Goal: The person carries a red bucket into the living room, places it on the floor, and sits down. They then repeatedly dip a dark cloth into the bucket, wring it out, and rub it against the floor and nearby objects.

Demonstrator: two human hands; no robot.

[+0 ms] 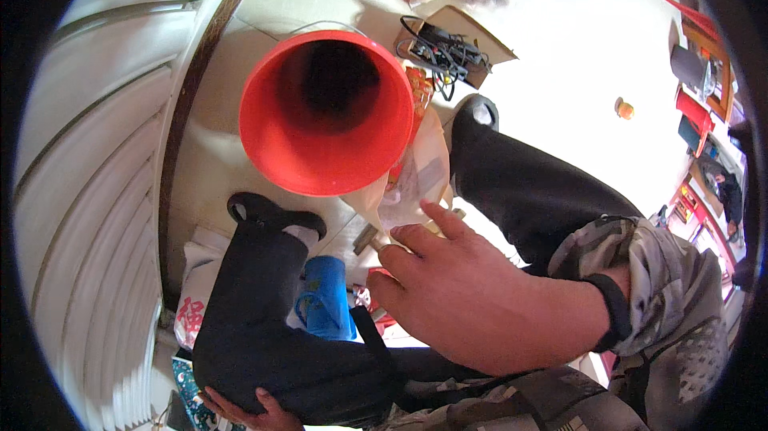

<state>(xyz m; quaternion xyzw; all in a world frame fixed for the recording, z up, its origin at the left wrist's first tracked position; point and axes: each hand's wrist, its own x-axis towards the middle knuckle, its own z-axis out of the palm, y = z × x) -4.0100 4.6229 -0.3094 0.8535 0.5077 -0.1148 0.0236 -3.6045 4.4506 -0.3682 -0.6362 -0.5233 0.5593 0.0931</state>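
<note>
My right hand (462,287), with a dark band at the wrist, reaches over the floor between my legs, fingers spread and bent. Its fingertips are near a translucent plastic bag (420,173) and a wooden piece (367,240); whether they touch either cannot be told. Beyond the fingers stands a deep red plastic bucket (327,113) with a wire handle, its bottom dark. At the lower left my left hand (252,412) rests against my dark trouser leg, fingers apart, partly hidden by the leg.
An open cardboard box (480,41) of black cables (441,53) lies past the bucket. A blue plastic container (327,299) is beside my left leg, near a white bag (195,293) with red writing. A ribbed white shutter (96,191) runs along the left. A round fruit (625,110) lies on the floor.
</note>
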